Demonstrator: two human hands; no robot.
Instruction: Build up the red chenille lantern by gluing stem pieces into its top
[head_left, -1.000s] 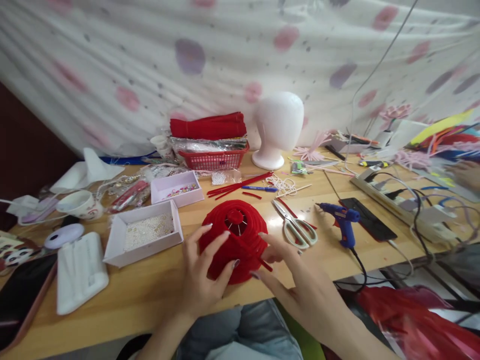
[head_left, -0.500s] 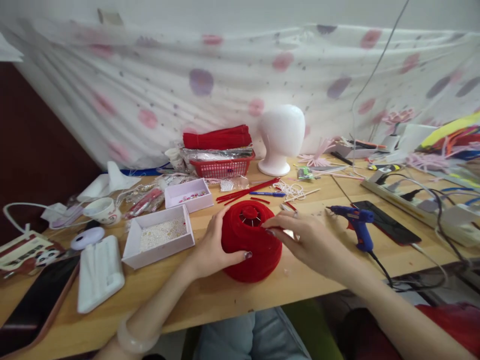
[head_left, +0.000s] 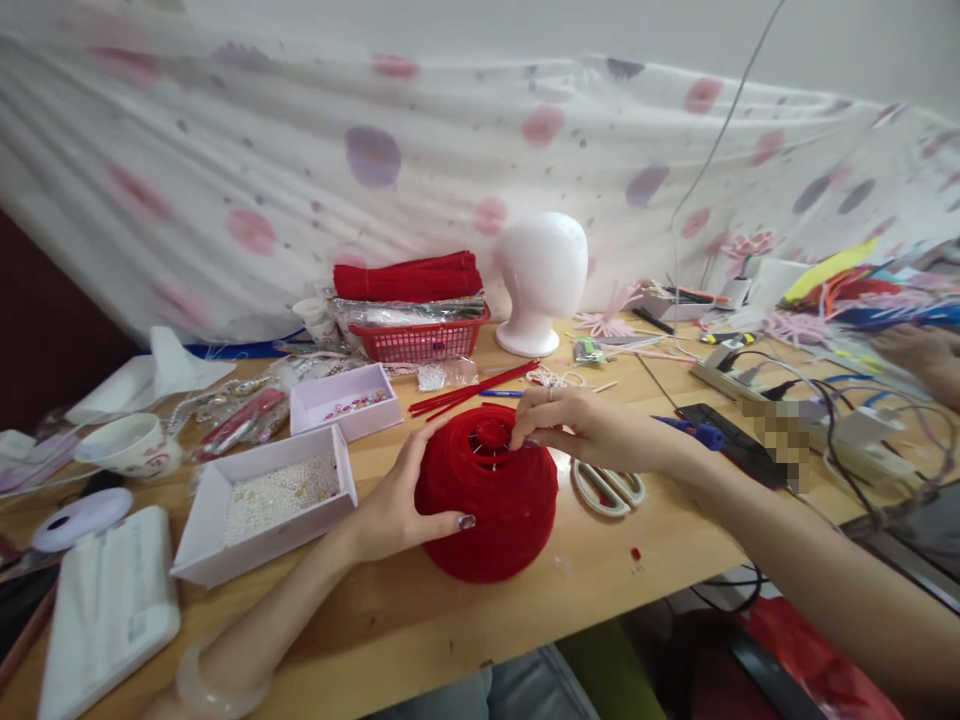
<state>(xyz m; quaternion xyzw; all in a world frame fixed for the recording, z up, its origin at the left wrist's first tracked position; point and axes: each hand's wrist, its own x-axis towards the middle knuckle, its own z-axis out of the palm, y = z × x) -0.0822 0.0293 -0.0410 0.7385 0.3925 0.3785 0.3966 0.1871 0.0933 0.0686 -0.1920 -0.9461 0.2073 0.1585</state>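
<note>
A red fuzzy dome-shaped piece (head_left: pixel 487 530) stands on the table in front of me, its surface running in rings. In its top opening sits a small red centre (head_left: pixel 492 433) with thin pale spokes around it. My left hand (head_left: pixel 397 505) wraps the dome's left side, thumb across the front, other fingers behind it. My right hand (head_left: pixel 562 420) is pinched at the right edge of the opening; its fingertips hide whatever lies between them. Scissors with pale handles (head_left: pixel 609 490) lie just right of the dome. Thin red fuzzy strips (head_left: pixel 480 388) lie behind it.
Left are a white box of beads (head_left: pixel 337 480), a smaller box (head_left: pixel 390 410) and a paper cup (head_left: pixel 127 445). Behind stand a red basket (head_left: pixel 424 342) and a white foam head (head_left: pixel 540 275). A blue glue gun (head_left: pixel 694 432), power strip (head_left: pixel 810 420) and another person's hand (head_left: pixel 922 360) are right.
The view has shifted, bringing the scissors and another person's hand into sight. My right hand has moved closer over the opening's edge. The left hand keeps its hold on the dome.
</note>
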